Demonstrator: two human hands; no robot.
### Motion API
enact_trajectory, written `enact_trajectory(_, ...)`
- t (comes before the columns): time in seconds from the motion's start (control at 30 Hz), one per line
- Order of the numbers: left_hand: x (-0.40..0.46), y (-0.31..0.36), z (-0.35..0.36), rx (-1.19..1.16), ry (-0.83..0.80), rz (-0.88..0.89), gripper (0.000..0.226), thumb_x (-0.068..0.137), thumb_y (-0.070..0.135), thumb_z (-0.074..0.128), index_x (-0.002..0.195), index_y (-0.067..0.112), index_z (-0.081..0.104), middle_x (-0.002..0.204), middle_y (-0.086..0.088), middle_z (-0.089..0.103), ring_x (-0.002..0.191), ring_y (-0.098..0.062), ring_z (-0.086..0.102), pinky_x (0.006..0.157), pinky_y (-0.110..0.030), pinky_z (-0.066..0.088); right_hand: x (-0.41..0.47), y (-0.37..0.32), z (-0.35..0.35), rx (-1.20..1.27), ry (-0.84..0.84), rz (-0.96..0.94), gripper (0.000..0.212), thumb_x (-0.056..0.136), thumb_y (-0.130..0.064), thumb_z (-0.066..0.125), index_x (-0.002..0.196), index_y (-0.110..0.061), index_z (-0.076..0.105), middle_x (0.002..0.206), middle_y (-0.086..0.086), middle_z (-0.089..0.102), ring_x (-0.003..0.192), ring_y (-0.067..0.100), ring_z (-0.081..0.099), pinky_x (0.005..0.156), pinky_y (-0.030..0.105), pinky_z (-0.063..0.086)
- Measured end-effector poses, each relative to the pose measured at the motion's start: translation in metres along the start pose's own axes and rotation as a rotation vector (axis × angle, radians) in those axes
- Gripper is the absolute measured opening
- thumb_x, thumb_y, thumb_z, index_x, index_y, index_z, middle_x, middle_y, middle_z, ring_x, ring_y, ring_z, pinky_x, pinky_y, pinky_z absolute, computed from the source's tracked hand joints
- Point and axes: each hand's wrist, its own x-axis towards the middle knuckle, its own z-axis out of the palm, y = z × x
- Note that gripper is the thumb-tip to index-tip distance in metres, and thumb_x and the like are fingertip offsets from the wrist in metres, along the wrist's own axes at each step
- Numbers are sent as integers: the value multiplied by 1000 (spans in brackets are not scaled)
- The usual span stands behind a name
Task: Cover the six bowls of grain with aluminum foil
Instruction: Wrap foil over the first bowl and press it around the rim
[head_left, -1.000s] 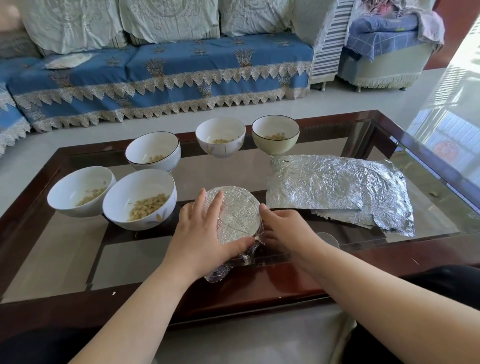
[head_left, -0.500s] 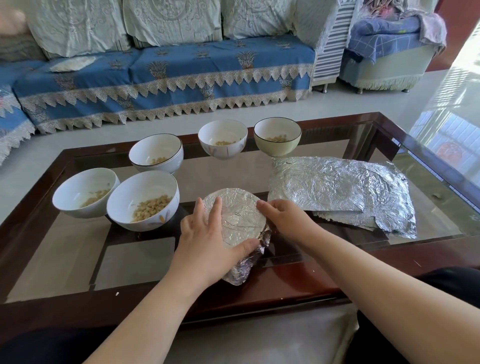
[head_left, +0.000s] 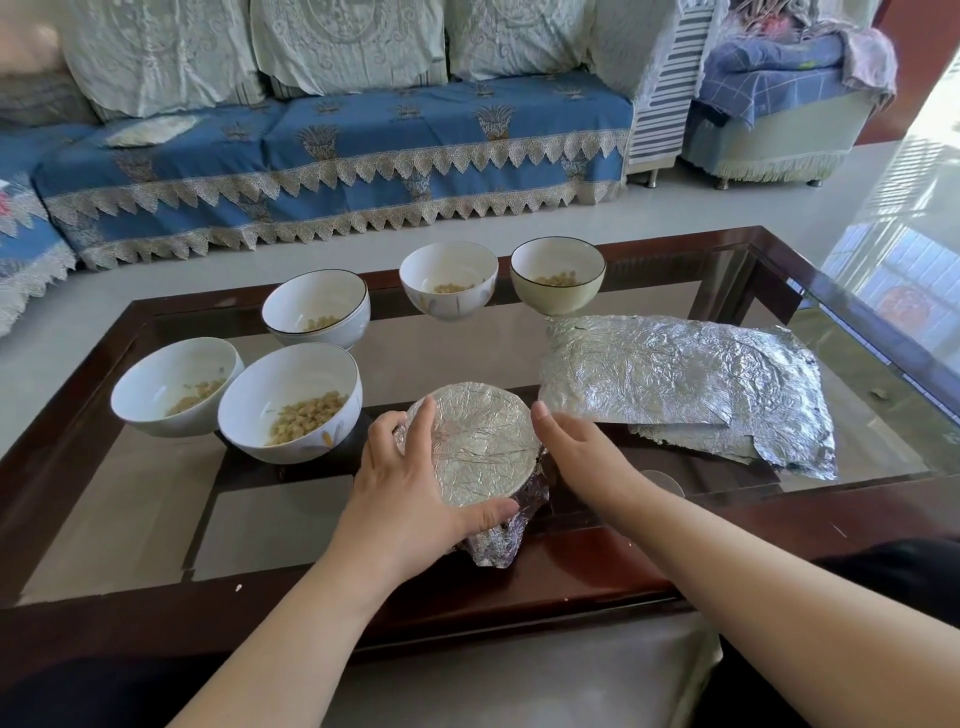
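A bowl covered with crinkled aluminum foil (head_left: 483, 441) stands near the table's front edge. A loose foil flap hangs down on its near side. My left hand (head_left: 410, 483) grips its left side, fingers over the rim and thumb on the near edge. My right hand (head_left: 576, 452) lies against the bowl's right side with fingers straight. Several uncovered white bowls of yellow grain stand to the left and behind: two at the left (head_left: 176, 384) (head_left: 291, 400), one behind them (head_left: 317, 306), and two at the back (head_left: 449, 280) (head_left: 558, 275). A stack of foil sheets (head_left: 685, 384) lies to the right.
Everything stands on a glass-topped table with a dark wood frame (head_left: 571, 577). A blue-covered sofa (head_left: 337, 156) runs behind it across a strip of pale floor. An armchair with blue cloth (head_left: 779, 104) stands at the back right.
My right hand has slid off the foil top to the bowl's right side. My left hand keeps its hold, with the thumb further along the near edge.
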Motion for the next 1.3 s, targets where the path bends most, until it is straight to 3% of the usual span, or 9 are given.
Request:
enact_trajectory(0.07,0,-1,1,-56,5,10,140,41,94,46,155,32,-5,149,7,2,147,-18,15,116,-38,26,-5,6,6,107,-12,-18,49,99,-52,41,103,-10,66,91,1,70,88,14,65,88,38,48)
enact_trajectory(0.13,0,-1,1,-77,9,17,140,40,93,47,155,32,-5,149,9,0,147,-17,17,115,-37,28,-7,10,10,212,2,15,35,98,-49,46,119,-24,57,100,-11,66,94,3,62,91,28,47)
enact_trajectory(0.2,1,-2,1,-80,6,19,140,40,94,47,155,33,-7,149,10,-1,146,-16,17,114,-37,28,-9,10,11,265,42,37,38,97,-45,49,130,-27,43,108,-10,61,96,1,59,84,14,47)
enact_trajectory(0.3,2,-3,1,-92,7,28,139,43,92,50,155,33,-8,148,10,0,145,-15,19,113,-35,29,-15,11,14,211,113,0,29,97,-39,51,118,-20,48,101,-8,60,88,1,57,72,4,42)
enact_trajectory(0.4,2,-5,1,-104,9,35,138,47,89,56,155,33,-8,149,11,-1,144,-13,20,113,-35,29,-19,16,18,195,147,1,27,96,-41,52,108,-17,53,97,-4,63,84,0,56,72,7,42)
enact_trajectory(0.57,2,-5,1,-109,-16,43,137,48,89,55,155,33,-11,158,15,-21,150,-11,-4,119,-36,16,-19,17,23,228,206,18,19,98,-38,51,87,-22,50,73,-10,55,59,-4,49,63,18,40)
enact_trajectory(0.87,5,-8,2,-85,-19,55,136,48,92,51,156,34,-10,160,14,-12,150,-9,-5,120,-36,13,-12,21,31,349,319,62,30,96,-42,55,76,-21,50,62,-7,50,59,11,45,62,35,38)
enact_trajectory(1.2,6,-9,2,-116,-20,60,134,47,91,53,156,36,-2,158,16,-7,149,-10,0,120,-37,15,-5,16,34,418,360,155,32,96,-35,58,74,-13,53,62,-2,50,57,10,44,60,30,40)
enact_trajectory(1.3,6,-10,3,-115,-19,61,131,51,87,59,156,36,-1,159,13,-6,149,-11,1,120,-38,16,-4,14,34,453,367,161,26,98,-27,57,78,-10,54,57,-3,48,46,2,42,48,18,38)
